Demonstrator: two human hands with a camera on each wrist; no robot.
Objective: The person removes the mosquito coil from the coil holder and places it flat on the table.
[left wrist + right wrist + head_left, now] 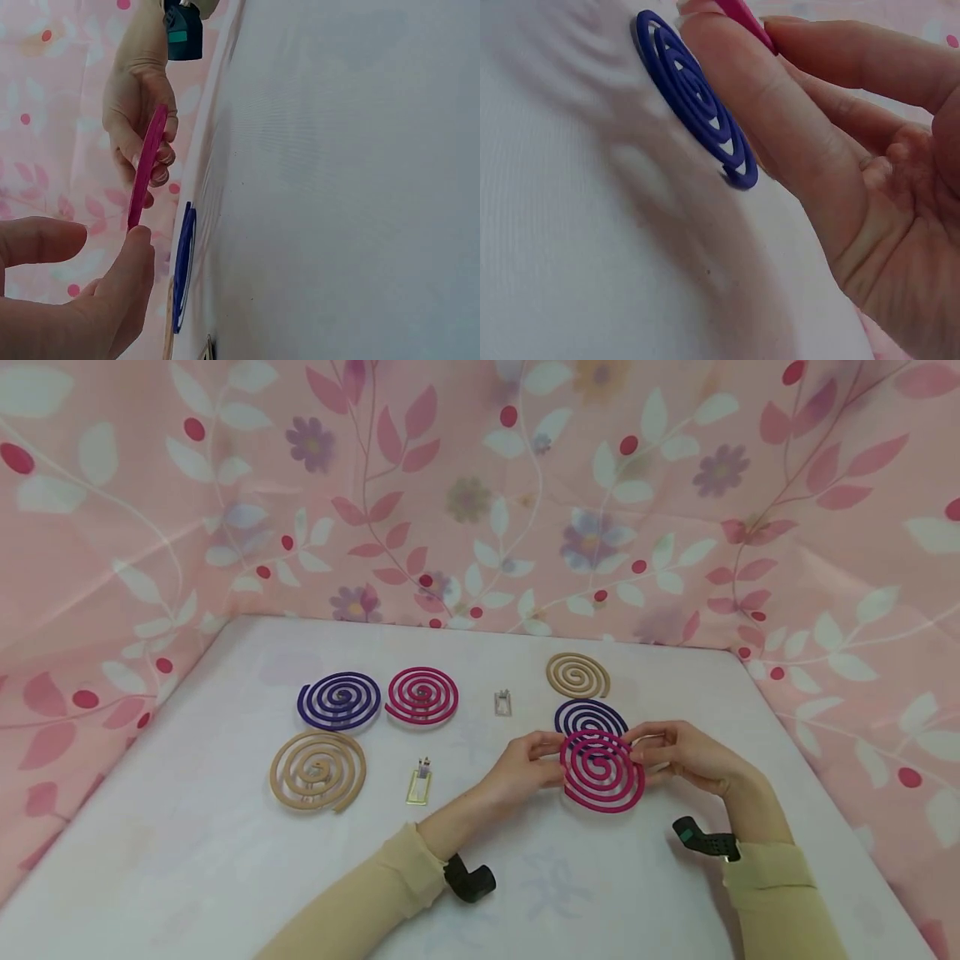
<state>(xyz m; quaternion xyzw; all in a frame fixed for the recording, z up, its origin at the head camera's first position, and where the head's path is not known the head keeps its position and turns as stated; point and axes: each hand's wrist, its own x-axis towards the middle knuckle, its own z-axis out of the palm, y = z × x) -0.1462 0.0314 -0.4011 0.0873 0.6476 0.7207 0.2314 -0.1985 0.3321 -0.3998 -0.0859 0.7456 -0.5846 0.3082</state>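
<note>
Much white table [600, 885] runs past the right hand [690, 756] to the side edge; between hands, the right pinches a swirly pink coil [600, 768], the left hand [521, 772] touches it, fingers apart

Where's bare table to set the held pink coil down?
Bare: the table left of the left tan coil, and its front between left sleeve and right sleeve. Crowded: around the held pink coil, with the right blue coil and right tan coil just beyond.
</note>
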